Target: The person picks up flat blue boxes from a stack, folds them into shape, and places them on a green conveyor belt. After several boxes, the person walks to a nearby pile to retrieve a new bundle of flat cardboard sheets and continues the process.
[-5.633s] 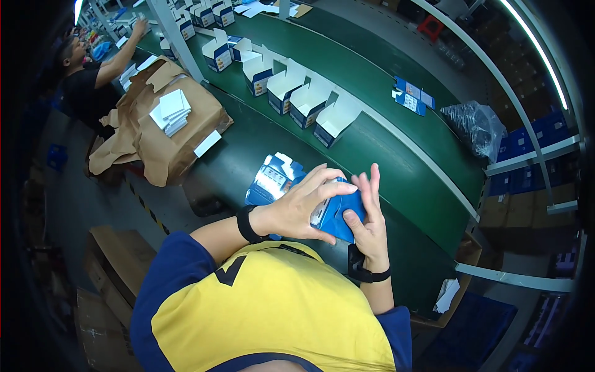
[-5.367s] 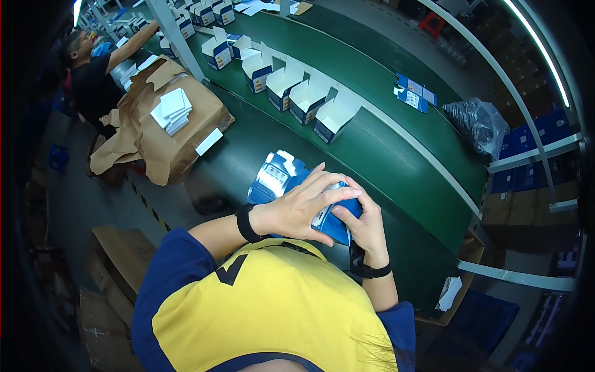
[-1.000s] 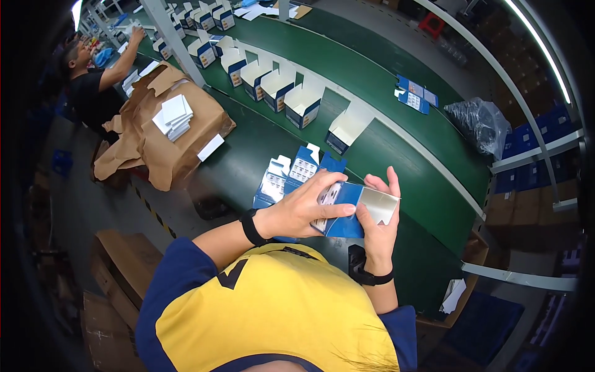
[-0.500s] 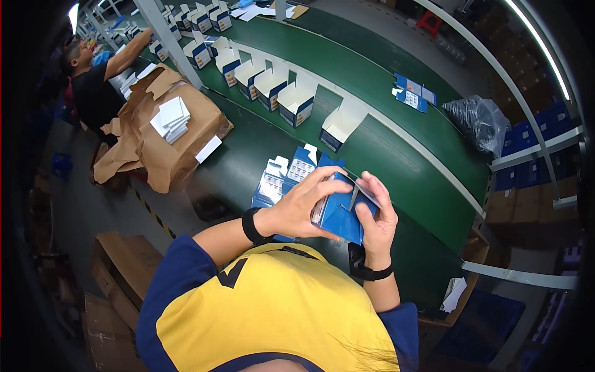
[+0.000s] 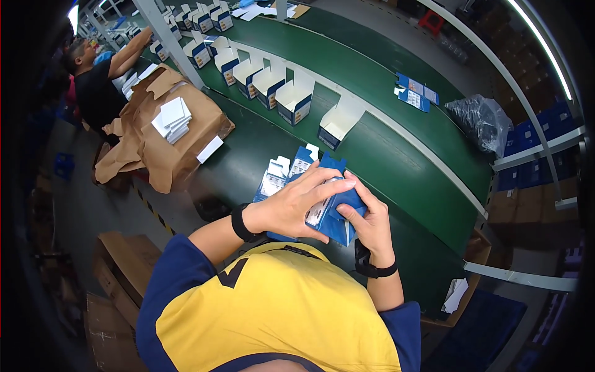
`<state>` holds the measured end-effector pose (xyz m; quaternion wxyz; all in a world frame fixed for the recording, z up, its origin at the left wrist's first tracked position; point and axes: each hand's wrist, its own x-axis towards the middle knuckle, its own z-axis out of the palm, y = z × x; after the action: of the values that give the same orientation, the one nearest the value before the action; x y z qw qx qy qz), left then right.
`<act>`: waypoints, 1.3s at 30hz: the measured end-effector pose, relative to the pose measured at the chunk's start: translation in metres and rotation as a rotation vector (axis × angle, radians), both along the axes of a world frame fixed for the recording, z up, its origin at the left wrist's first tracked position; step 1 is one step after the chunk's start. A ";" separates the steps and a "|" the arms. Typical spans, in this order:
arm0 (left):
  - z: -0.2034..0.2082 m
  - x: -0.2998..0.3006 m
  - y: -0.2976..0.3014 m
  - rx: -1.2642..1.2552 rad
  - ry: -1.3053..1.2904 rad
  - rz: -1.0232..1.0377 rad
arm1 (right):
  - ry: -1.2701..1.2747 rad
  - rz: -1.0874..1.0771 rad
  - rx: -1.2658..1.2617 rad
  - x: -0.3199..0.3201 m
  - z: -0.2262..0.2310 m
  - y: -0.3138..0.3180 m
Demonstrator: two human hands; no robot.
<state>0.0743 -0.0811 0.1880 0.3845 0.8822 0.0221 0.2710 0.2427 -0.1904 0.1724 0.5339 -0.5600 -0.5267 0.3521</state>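
Gripping a blue carton (image 5: 335, 224) between them, the left hand (image 5: 291, 204) curls thumb and fingers round its left side while the right hand (image 5: 372, 226) lays its thumb on the blue end, fingers bent over the far edge. This carton looks only partly made up, its end panels seemingly not settled flat, though the hands hide whether anything is tucked in. Beyond the hands, a row of open-topped boxes (image 5: 294, 111) stands already formed on the green belt (image 5: 379, 152), while the flat blue blanks (image 5: 300, 165) on the tabletop (image 5: 229, 177), just beyond the left hand, appear to be left for folding.
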 end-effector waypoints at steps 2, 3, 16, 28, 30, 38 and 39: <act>-0.004 -0.001 0.001 0.003 0.011 -0.013 | -0.015 -0.003 0.016 0.000 -0.001 0.000; -0.006 -0.001 0.001 0.005 0.020 -0.027 | -0.049 0.013 -0.021 0.002 -0.001 -0.001; -0.024 0.014 -0.026 0.105 -0.018 0.032 | 0.085 -0.118 -0.077 -0.004 -0.009 -0.015; -0.045 0.027 0.006 0.638 -0.209 -0.258 | 0.997 0.013 -0.448 0.043 -0.068 -0.022; -0.069 0.023 0.022 0.633 -0.080 -0.130 | 1.151 0.200 -0.592 0.060 -0.082 -0.016; -0.189 -0.018 0.049 -0.265 0.623 0.812 | -0.201 -0.455 -0.215 0.122 -0.195 0.083; -0.204 -0.016 0.042 -0.289 0.623 0.857 | -0.308 -0.496 -0.210 0.127 -0.214 0.087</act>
<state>0.0582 -0.0390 -0.0161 0.3322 0.7710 0.5291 0.1237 0.3697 -0.1035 -0.0415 0.4565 -0.7705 -0.4093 0.1744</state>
